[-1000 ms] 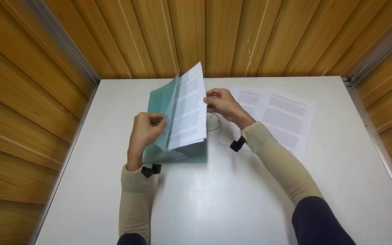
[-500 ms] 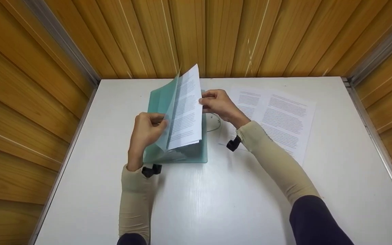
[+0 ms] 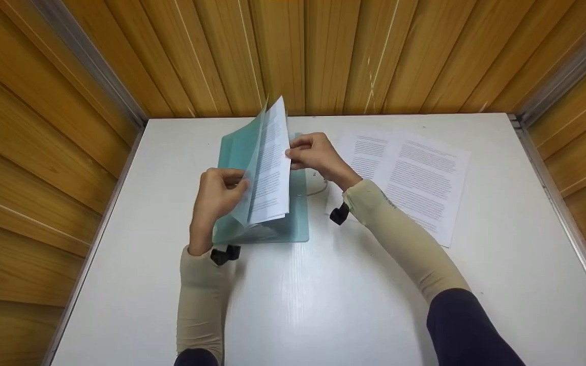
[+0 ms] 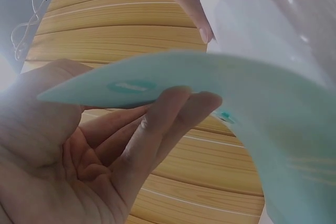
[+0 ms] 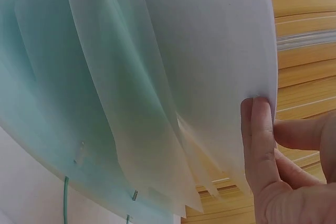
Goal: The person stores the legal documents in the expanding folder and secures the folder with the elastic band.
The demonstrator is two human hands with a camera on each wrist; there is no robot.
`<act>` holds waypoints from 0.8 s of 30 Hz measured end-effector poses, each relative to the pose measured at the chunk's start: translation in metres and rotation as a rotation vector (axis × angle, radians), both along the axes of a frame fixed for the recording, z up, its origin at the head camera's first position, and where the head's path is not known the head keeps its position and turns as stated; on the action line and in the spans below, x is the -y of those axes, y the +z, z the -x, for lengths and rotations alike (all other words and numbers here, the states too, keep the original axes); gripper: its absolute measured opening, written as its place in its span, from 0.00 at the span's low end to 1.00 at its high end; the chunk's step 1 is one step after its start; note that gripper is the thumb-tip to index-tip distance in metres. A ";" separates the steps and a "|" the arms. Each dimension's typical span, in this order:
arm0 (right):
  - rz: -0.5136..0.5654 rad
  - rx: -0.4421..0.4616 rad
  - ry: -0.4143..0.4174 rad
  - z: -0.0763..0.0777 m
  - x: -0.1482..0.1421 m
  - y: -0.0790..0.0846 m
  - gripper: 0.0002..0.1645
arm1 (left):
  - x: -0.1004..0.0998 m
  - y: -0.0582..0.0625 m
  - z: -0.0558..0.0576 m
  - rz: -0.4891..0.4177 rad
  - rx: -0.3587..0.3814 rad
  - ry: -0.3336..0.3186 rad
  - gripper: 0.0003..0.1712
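Standing half open on the white worktop (image 3: 323, 305): teal display folder (image 3: 293, 223). Left hand (image 3: 216, 195) gripping lifted clear sleeves (image 3: 250, 168). Right hand (image 3: 309, 152) pinching the printed sheet (image 3: 272, 168), now swung further left than a second ago, nearer closing onto the sleeves. Loose printed pages (image 3: 415, 178) lying flat to the right.
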State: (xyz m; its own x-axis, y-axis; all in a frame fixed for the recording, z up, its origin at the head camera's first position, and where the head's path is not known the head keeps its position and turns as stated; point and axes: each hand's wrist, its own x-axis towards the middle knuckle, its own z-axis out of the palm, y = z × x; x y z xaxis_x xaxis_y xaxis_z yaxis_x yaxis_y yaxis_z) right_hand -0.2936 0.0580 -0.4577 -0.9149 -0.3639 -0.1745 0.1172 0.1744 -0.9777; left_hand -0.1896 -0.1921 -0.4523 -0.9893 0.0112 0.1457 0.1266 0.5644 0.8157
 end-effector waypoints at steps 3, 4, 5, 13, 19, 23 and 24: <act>-0.034 -0.008 -0.006 0.000 0.002 0.001 0.15 | 0.001 0.000 0.000 0.000 0.003 0.009 0.16; -0.043 -0.009 -0.008 0.000 0.002 0.001 0.15 | 0.001 0.001 0.000 -0.001 0.002 0.010 0.16; -0.049 -0.008 -0.010 0.001 0.002 0.002 0.15 | 0.001 0.001 -0.001 -0.002 0.001 0.012 0.15; -0.045 0.004 -0.036 0.004 -0.005 0.009 0.16 | -0.002 0.001 0.000 -0.007 -0.017 -0.004 0.15; -0.080 0.002 -0.034 0.006 -0.007 0.012 0.15 | -0.003 0.001 0.000 0.004 -0.023 -0.018 0.15; -0.079 0.006 -0.029 0.007 -0.005 0.011 0.15 | -0.003 0.001 0.000 0.007 -0.029 -0.036 0.16; -0.080 0.007 -0.030 0.007 -0.004 0.011 0.15 | -0.003 0.000 0.001 0.006 -0.033 -0.041 0.16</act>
